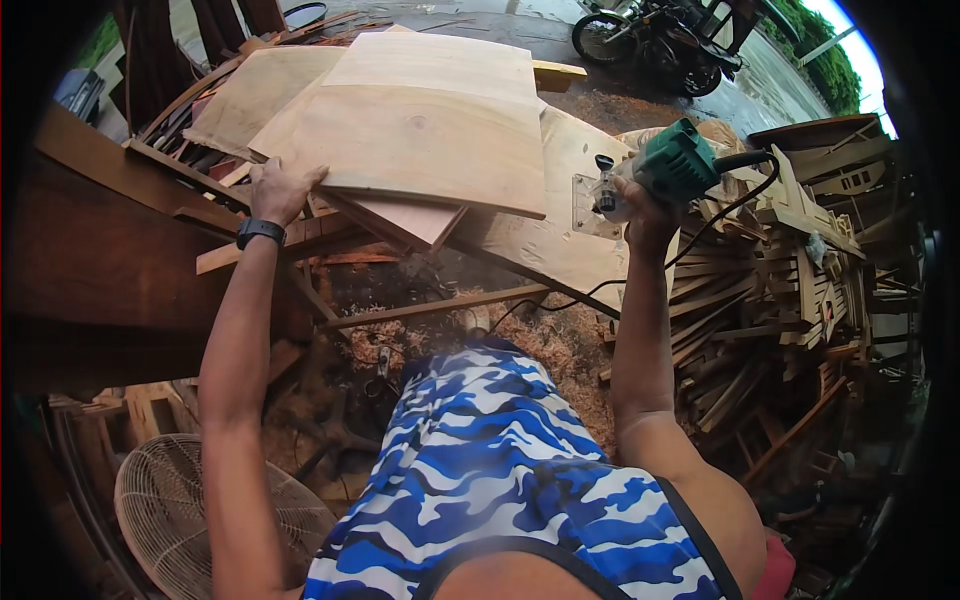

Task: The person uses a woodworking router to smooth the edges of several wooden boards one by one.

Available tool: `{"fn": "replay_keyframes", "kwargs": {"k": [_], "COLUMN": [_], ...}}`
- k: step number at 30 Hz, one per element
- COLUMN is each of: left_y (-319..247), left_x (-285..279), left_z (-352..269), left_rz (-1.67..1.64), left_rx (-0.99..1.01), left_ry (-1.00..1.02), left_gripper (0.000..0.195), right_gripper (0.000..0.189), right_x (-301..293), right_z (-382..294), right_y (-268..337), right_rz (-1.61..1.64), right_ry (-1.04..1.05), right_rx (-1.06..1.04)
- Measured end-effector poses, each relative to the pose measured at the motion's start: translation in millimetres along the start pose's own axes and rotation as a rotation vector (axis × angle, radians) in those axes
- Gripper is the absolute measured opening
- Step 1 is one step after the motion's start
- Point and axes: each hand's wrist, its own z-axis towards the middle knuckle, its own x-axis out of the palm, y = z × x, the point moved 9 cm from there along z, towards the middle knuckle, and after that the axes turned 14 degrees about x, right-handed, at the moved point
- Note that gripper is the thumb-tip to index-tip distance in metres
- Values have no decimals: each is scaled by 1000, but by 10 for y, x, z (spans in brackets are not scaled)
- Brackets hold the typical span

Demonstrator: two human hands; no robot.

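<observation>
My right hand (646,214) is wrapped around a trim router (675,161) with a green motor housing and a clear base plate (592,210). The router is tilted on its side, its base facing left, above a pale plywood sheet (555,251); whether the base touches the sheet is hard to tell. At the near left corner of a wooden panel (427,142), my left hand (281,191) grips the edge, thumb on the side towards the panel. That panel lies on top of several other boards, including a pinkish one (412,217) sticking out below it.
The router's black cord (720,217) loops down past my right forearm. Stacked wood offcuts (750,292) rise at right. A wooden brace (442,306) crosses below the work surface, over shavings (540,337). A fan (161,517) stands at lower left; a motorcycle (660,45) is parked beyond.
</observation>
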Motion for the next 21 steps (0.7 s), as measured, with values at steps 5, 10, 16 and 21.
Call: {"fn": "replay_keyframes", "kwargs": {"k": [5,10,16,21], "left_y": [-193,-581,-1020,-944], "left_x": [85,270,634,638], "left_z": [247,542,637,696], "left_rz": [-68,223,185,227], "left_rx": [1,-15,-34,-18], "left_ry": [94,279,243,106], "left_gripper": [93,92,101,101], "right_gripper": [34,30,32,36], "right_x": [172,245,306,443], "right_z": [-96,-276,-286,-276], "right_y": [-126,-121,-329,-267], "right_rz": [89,-127,-69,47], "right_ry": [27,3,39,71], "right_rx": [111,8,10,106]}}
